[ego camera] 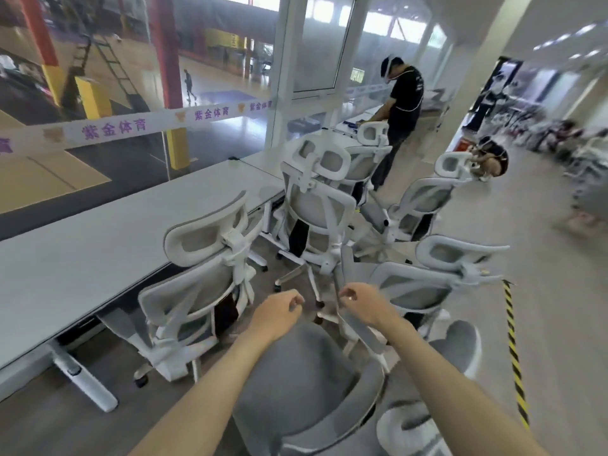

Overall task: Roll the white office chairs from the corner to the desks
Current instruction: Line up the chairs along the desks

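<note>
The long white desk [108,238] runs off to the left of both hands, its edge lined by white mesh office chairs [200,291] parked back-outward, likely already delivered. Bare floor [559,291] opens to the right, beyond a black-and-yellow tape strip [515,350]. Beneath the arms sits the nearest chair's grey seat [296,373]. The left hand [279,311] hangs loosely curled, holding nothing; the right hand [362,302], also curled, seems to brush a grey armrest [358,327], though blur leaves contact unclear.

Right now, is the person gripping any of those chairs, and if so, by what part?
Nothing is held. The left hand and right hand hover with curled fingers above the nearest chair's grey seat, touching neither it nor the armrest.
</note>
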